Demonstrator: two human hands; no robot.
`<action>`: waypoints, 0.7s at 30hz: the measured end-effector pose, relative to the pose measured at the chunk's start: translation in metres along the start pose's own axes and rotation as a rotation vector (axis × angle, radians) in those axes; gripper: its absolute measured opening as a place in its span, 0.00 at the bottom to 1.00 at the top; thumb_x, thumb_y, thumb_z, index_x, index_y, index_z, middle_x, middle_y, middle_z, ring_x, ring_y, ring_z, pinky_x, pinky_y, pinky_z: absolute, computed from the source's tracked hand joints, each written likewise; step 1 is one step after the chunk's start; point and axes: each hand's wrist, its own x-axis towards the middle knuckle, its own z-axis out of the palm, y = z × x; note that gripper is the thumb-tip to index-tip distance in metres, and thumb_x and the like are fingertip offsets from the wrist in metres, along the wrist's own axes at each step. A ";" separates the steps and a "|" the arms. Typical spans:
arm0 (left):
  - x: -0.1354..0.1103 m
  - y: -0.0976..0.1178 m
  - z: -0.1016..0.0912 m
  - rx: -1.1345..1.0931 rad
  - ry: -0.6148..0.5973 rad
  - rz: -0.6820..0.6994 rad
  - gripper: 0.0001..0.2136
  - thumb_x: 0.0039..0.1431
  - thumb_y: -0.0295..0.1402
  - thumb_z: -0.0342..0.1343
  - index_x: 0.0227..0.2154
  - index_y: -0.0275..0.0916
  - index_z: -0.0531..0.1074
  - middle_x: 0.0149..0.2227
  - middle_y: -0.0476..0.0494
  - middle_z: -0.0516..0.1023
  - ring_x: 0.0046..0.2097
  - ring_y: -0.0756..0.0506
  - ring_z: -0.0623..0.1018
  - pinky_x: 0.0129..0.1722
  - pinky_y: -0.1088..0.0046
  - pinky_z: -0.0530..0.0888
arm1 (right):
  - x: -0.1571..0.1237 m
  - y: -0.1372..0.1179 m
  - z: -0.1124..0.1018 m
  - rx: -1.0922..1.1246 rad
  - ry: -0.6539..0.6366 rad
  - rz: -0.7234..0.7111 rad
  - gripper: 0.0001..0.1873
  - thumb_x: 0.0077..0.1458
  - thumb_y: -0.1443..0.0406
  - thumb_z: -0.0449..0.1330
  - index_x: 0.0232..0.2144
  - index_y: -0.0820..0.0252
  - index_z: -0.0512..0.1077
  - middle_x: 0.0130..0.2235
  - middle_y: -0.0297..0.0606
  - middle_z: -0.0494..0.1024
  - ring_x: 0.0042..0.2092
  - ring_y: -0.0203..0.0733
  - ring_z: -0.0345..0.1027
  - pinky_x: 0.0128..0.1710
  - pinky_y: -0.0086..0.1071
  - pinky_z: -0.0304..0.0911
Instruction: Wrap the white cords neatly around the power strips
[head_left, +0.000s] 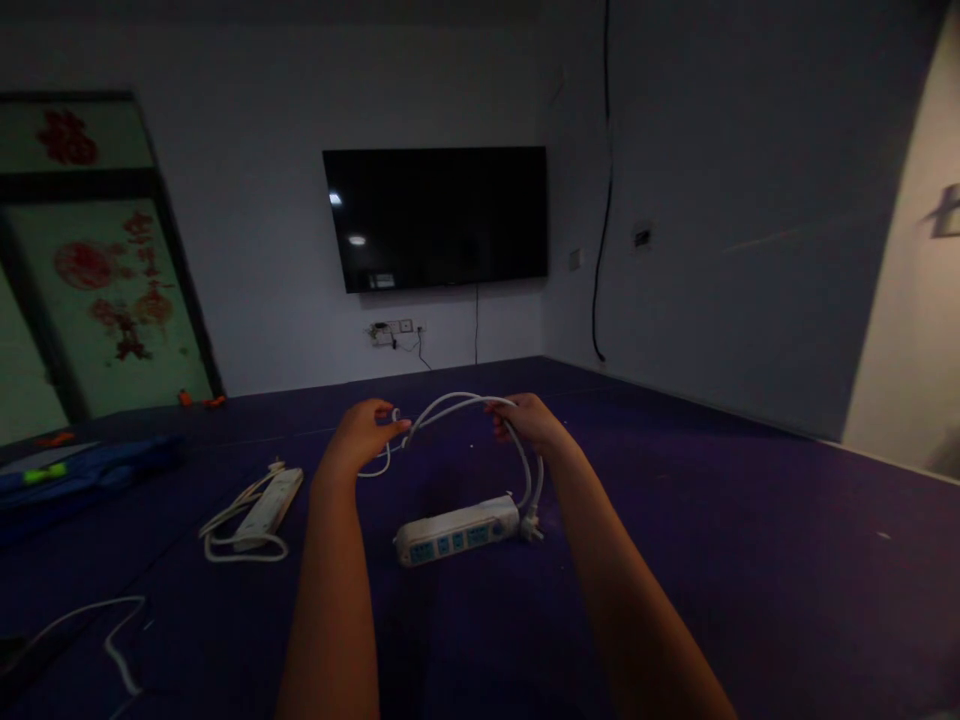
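Left hand [364,432]: fingers pinching white cord [457,403], frame centre
Right hand [529,420]: fingers closed round white cord, above power strip [457,530]
Care: light, even tension

Both your forearms [330,600] are bare from the bottom edge of the frame up to your left hand [361,436] and right hand [534,422], bare too.

Dim, bluish cast; glare spots on TV [439,215]; edges bent, soft.
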 end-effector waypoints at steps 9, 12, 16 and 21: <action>-0.006 0.020 0.011 0.085 -0.302 0.101 0.18 0.41 0.39 0.62 0.35 0.36 0.74 0.40 0.39 0.79 0.41 0.43 0.77 0.39 0.70 0.71 | 0.000 0.000 -0.009 0.086 0.144 0.035 0.10 0.58 0.68 0.54 0.25 0.65 0.69 0.15 0.29 0.67 0.15 0.28 0.60 0.17 0.22 0.64; -0.009 0.032 0.025 0.228 -0.483 0.143 0.22 0.40 0.39 0.63 0.39 0.36 0.73 0.41 0.39 0.78 0.43 0.42 0.77 0.40 0.70 0.71 | 0.000 0.000 -0.010 0.118 0.191 0.051 0.09 0.59 0.69 0.52 0.28 0.65 0.69 0.15 0.29 0.67 0.15 0.29 0.60 0.17 0.23 0.64; -0.015 0.052 0.051 0.342 -0.620 0.179 0.27 0.39 0.39 0.64 0.46 0.36 0.71 0.47 0.36 0.76 0.46 0.40 0.76 0.41 0.71 0.71 | 0.000 -0.002 -0.013 0.173 0.220 0.068 0.08 0.60 0.68 0.51 0.34 0.65 0.70 0.16 0.31 0.70 0.17 0.30 0.63 0.19 0.25 0.66; -0.021 0.070 0.095 0.429 -0.778 0.208 0.30 0.32 0.36 0.68 0.44 0.38 0.73 0.48 0.35 0.76 0.46 0.38 0.76 0.41 0.70 0.71 | -0.003 -0.005 -0.015 0.227 0.205 0.093 0.09 0.61 0.67 0.50 0.35 0.65 0.70 0.21 0.36 0.75 0.20 0.33 0.68 0.22 0.27 0.68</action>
